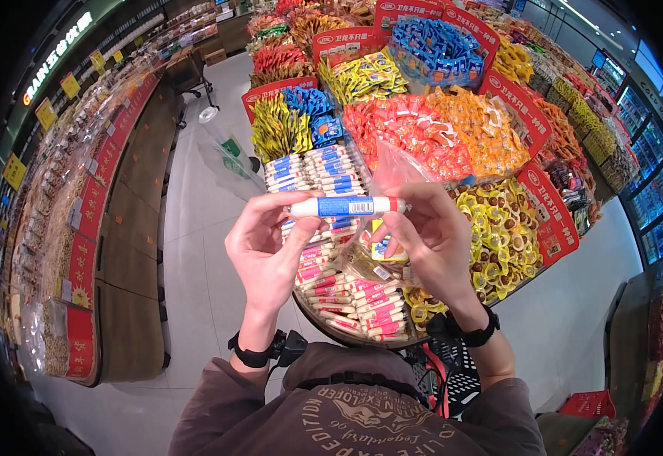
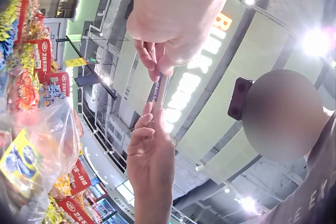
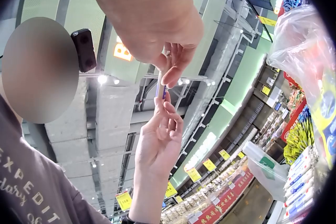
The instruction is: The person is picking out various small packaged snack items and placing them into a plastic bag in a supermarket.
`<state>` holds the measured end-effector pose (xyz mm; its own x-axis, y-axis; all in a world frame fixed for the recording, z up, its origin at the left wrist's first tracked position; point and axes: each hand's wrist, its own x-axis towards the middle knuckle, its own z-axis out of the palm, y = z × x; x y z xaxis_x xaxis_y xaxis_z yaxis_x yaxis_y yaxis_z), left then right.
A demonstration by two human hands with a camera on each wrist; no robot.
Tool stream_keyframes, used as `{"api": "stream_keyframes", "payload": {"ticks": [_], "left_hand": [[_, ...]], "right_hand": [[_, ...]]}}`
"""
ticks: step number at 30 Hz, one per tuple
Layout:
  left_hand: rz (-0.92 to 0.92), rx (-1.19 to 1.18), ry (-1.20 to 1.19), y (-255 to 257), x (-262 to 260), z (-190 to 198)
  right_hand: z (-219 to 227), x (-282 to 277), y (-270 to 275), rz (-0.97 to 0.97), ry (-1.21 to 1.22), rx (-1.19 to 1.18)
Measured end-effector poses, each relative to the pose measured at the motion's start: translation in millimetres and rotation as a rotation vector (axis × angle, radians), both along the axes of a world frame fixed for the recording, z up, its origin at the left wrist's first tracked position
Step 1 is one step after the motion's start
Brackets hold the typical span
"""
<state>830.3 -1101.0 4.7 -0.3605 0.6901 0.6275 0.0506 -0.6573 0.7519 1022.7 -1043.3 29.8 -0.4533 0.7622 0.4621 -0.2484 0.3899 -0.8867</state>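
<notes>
Both hands hold a white wrapped sausage (image 1: 346, 207) with a blue label and a barcode, level over the display. My left hand (image 1: 264, 247) pinches its left end between thumb and fingers. At the red-tipped right end, my right hand (image 1: 434, 243) pinches it the same way. In the left wrist view the sausage (image 2: 161, 94) shows edge-on between the two hands. A clear plastic bag (image 1: 401, 166) appears behind and below the right hand, with a yellow-and-blue packet (image 2: 21, 157) in it. Under the hands lie rows of similar blue-labelled sausages (image 1: 339, 171).
Pink-labelled sausages (image 1: 377, 308) fill the near bin, yellow-wrapped snacks (image 1: 498, 228) the bin to its right. Red and orange packets (image 1: 407, 125) lie farther back. Another plastic bag (image 1: 229, 156) hangs at the display's left. A long counter (image 1: 126, 251) stands across the aisle.
</notes>
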Motion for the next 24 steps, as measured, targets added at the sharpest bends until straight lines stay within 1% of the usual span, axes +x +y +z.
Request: {"api": "stream_keyframes", "payload": {"ticks": [3,5,12,14,16,20,24], "left_hand": [[-0.008,0.004,0.024,1.1,0.4,1.1],[-0.072,-0.019,-0.068,0.1,2.6,5.3],[-0.02,-0.076,-0.004,1.8,-2.1,4.0],[-0.017,-0.038,0.032,1.5,-3.1,2.1],[-0.022,-0.014,0.026,1.8,-2.6,2.2],[-0.045,0.004,0.019,1.5,-3.4,2.5],[-0.036,-0.005,0.034,1.7,-3.9,2.7]], "right_hand": [[-1.7,-0.7,1.7,0.0,0.015,0.001],[-3.1,-1.3,2.7,0.0,0.03,0.013],[-4.3,-3.3,2.1,-0.022,0.032,0.035],[-3.1,-3.3,2.0,-0.03,0.045,0.03],[0.7,-1.6,1.9,0.017,-0.003,-0.03],[-1.4,-1.9,2.4,0.006,-0.031,-0.016],[-2.9,-2.5,2.4,0.018,0.02,0.025]]}}
